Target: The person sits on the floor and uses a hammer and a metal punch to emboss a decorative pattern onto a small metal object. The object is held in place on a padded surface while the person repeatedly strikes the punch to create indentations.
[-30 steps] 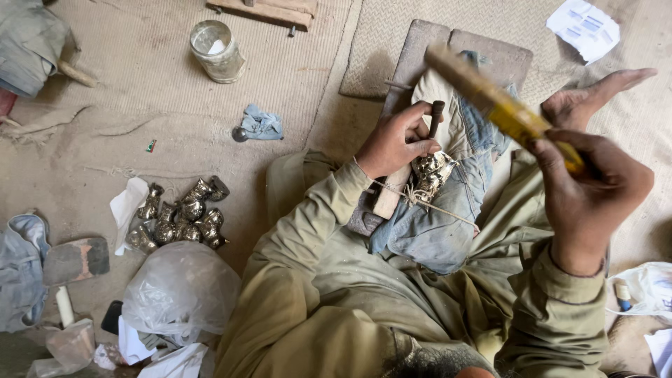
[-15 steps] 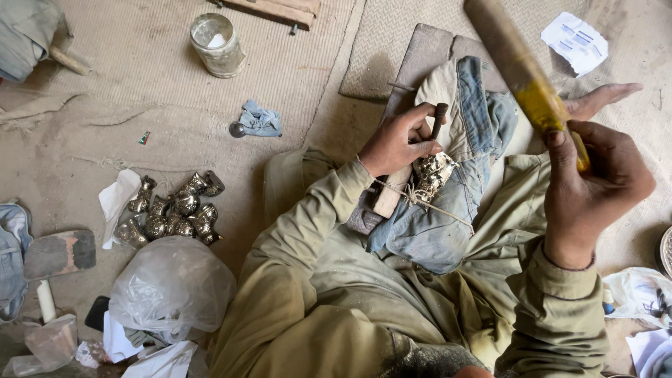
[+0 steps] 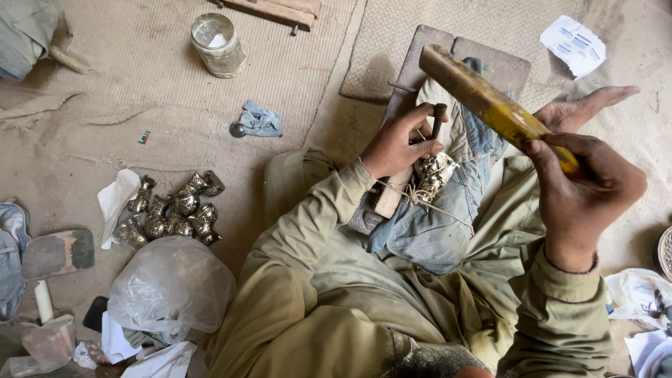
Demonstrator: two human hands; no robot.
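Upper left of frame: a glass jar (image 3: 218,44) stands upright on woven matting. Just right of it, at the top edge, lies a wooden board (image 3: 274,10). Centre left: a crumpled blue rag (image 3: 261,119). Left of centre: a cluster of small shiny metal pieces (image 3: 173,213), white paper (image 3: 116,199) beside them. Lower left: a clear plastic bag (image 3: 168,290). Upper right: a printed paper slip (image 3: 572,43).

The left hand (image 3: 399,143) hides the lower part of the punch (image 3: 438,119). The hammer (image 3: 490,105) is blurred, its head not visible. A round tray (image 3: 665,252) is cut off at the right edge.
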